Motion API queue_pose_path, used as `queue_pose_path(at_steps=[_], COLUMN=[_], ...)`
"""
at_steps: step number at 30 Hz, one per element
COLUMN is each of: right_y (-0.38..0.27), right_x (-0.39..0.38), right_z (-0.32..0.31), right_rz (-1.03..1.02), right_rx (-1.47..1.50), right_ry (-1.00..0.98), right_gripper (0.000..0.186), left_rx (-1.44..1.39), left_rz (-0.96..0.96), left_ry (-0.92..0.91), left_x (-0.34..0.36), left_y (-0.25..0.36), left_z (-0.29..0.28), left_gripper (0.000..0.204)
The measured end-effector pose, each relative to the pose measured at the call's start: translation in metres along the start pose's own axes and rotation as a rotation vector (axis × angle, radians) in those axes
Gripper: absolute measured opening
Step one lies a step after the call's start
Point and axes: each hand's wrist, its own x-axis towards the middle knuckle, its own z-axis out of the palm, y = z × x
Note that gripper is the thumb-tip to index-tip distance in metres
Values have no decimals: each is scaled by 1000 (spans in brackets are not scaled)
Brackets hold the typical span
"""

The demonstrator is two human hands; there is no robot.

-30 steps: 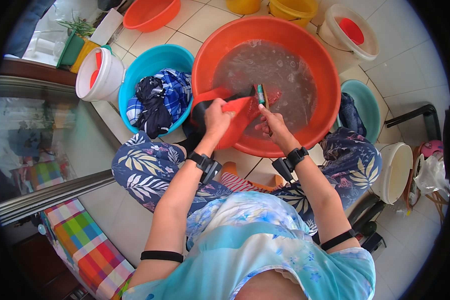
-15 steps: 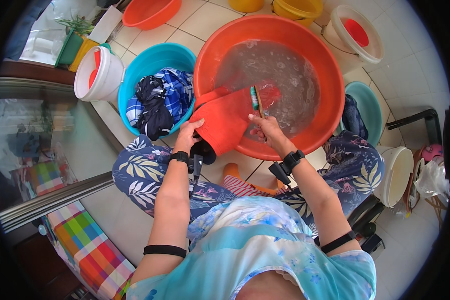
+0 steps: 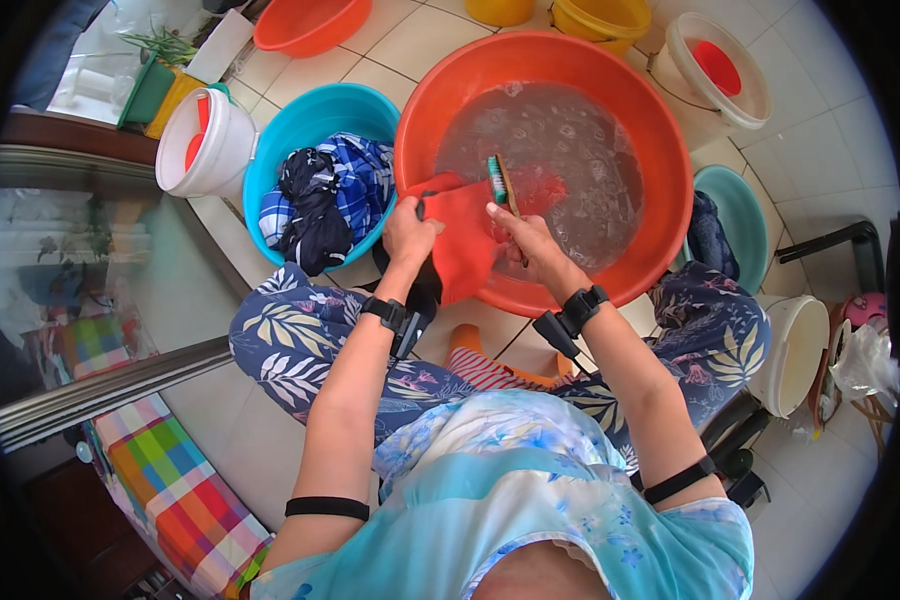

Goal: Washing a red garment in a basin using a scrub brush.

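Note:
A red garment with black parts (image 3: 463, 250) hangs over the near-left rim of a large orange basin (image 3: 658, 120). Its far end dips into the murky grey water (image 3: 595, 135). My left hand (image 3: 410, 236) is closed on the left side of the garment, at the basin's edge. In my right hand (image 3: 533, 245) is a scrubbing brush (image 3: 500, 182) with a wooden back and green-and-white bristles, held upright over the red cloth. The fingertips of that hand are close to the cloth; whether they touch it I cannot tell.
Left of the basin, a blue tub (image 3: 355, 100) holds checked and dark clothes (image 3: 315, 205). A white bucket (image 3: 232, 140) stands beside it. To the right are a teal basin (image 3: 745, 215) with dark cloth and white buckets (image 3: 795, 350). Yellow buckets (image 3: 602, 22) stand behind.
My left hand has let go of the garment's near edge and gripped it farther forward and to the right. The brush has shifted slightly left. The red cloth is more bunched.

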Motion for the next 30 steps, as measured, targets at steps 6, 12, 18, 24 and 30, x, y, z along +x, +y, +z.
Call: queue_pose_path(at_steps=[6, 12, 18, 24, 30], right_y=[-21, 15, 4, -27, -71], right_x=[-3, 10, 1, -7, -9], right_z=[-11, -51, -54, -66, -80], right_rz=[-63, -6, -86, -124, -215], right_rx=[-105, -193, -62, 58, 327], right_ry=[107, 235, 305, 305, 380], right_gripper=[43, 5, 6, 6, 6], left_rx=[167, 163, -520, 333, -409], left_rz=[654, 657, 124, 95, -730], left_ry=[-168, -482, -515, -49, -520], left_x=[-56, -77, -24, 9, 20], left_y=[63, 65, 20, -60, -38], left_z=[37, 42, -3, -17, -23], left_gripper=[22, 33, 67, 62, 31])
